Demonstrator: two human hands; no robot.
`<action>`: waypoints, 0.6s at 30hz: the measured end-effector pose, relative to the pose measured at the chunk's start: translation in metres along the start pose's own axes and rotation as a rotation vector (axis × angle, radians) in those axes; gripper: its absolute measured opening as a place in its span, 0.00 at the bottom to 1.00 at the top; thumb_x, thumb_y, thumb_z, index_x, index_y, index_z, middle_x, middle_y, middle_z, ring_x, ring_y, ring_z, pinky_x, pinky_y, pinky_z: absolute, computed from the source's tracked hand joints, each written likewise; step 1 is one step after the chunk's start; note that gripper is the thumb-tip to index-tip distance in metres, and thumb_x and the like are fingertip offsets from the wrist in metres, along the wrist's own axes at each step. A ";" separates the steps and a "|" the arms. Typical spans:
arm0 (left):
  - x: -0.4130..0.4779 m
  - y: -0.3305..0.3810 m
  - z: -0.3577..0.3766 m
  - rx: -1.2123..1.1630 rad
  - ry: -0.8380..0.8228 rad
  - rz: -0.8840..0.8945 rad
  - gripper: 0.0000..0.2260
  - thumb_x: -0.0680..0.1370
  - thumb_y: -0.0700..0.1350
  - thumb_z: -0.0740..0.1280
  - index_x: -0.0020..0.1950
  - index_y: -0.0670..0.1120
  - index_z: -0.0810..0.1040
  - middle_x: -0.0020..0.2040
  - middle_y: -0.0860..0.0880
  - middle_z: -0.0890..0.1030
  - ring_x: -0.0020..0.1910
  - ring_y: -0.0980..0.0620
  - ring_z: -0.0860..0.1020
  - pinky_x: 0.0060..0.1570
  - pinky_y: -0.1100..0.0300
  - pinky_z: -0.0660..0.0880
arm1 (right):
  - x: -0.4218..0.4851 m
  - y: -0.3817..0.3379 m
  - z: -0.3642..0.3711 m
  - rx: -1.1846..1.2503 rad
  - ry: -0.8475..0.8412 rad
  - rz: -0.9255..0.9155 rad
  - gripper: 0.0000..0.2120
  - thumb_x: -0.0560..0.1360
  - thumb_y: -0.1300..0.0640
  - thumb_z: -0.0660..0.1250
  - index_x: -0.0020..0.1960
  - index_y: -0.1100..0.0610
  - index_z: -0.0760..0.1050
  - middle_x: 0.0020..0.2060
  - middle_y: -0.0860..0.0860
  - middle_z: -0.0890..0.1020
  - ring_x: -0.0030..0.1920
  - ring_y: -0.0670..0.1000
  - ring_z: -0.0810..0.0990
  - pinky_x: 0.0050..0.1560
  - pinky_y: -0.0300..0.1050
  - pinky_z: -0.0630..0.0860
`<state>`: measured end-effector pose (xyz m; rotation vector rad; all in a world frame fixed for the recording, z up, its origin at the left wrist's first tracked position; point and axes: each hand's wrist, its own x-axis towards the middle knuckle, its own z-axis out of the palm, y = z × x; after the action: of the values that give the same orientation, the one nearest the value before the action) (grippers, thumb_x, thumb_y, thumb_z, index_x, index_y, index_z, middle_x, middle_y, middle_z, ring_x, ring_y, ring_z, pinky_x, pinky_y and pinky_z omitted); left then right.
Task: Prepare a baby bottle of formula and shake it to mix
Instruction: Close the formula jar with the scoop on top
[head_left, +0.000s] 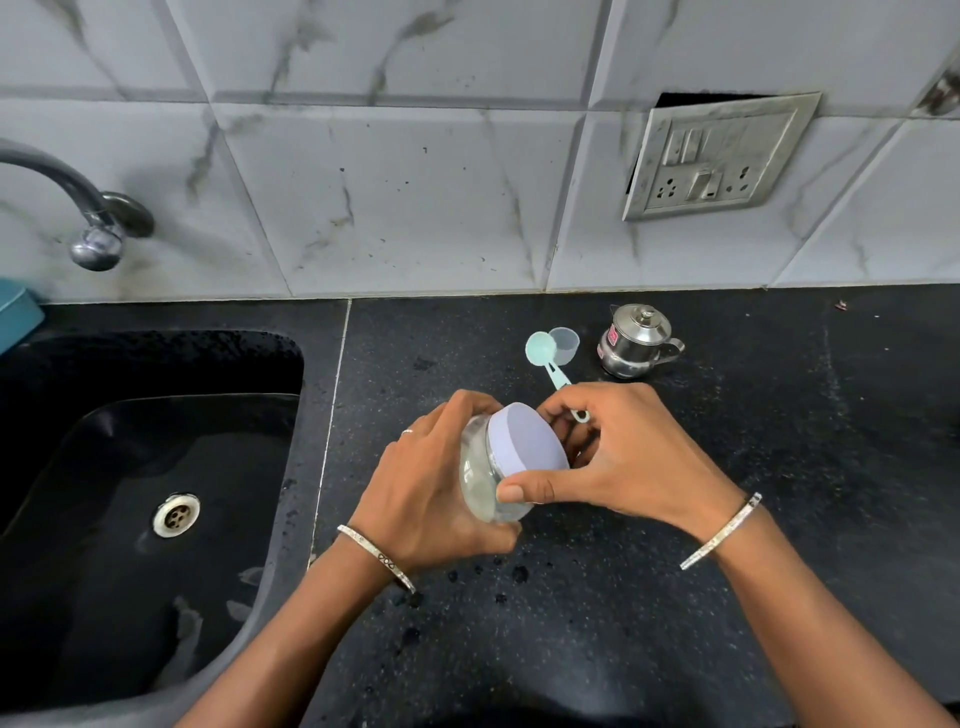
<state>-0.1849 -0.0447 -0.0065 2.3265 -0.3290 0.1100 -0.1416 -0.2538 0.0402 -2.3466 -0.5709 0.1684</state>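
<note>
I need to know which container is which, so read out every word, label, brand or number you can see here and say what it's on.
No text can be read.
Steel pot: pink sticker on its side, too blurred to read.
Jar, gripped by the left hand: no label shows.
Lid, gripped by the right hand: blank.
Switch plate: no legible marking.
</note>
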 end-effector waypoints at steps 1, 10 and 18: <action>0.000 -0.002 -0.001 -0.024 -0.002 -0.006 0.38 0.55 0.59 0.76 0.62 0.59 0.65 0.54 0.62 0.77 0.49 0.56 0.77 0.44 0.53 0.79 | 0.001 0.000 0.000 -0.018 -0.013 -0.009 0.35 0.54 0.26 0.79 0.53 0.47 0.83 0.43 0.43 0.84 0.41 0.45 0.83 0.41 0.48 0.83; 0.006 -0.012 -0.012 -0.269 -0.088 -0.066 0.38 0.55 0.54 0.81 0.62 0.55 0.69 0.51 0.58 0.80 0.48 0.55 0.81 0.44 0.61 0.77 | 0.017 0.000 -0.018 0.089 -0.363 -0.190 0.50 0.64 0.51 0.86 0.79 0.41 0.65 0.69 0.37 0.73 0.73 0.42 0.71 0.66 0.47 0.79; 0.011 -0.017 -0.022 -0.341 -0.201 -0.090 0.36 0.56 0.54 0.81 0.61 0.54 0.72 0.53 0.55 0.80 0.52 0.50 0.81 0.51 0.47 0.81 | 0.025 -0.001 -0.022 0.222 -0.371 -0.203 0.43 0.62 0.63 0.86 0.73 0.48 0.74 0.62 0.36 0.75 0.69 0.42 0.73 0.62 0.45 0.82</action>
<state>-0.1689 -0.0202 -0.0011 2.0119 -0.3147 -0.2114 -0.1134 -0.2554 0.0585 -2.0375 -0.9151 0.5515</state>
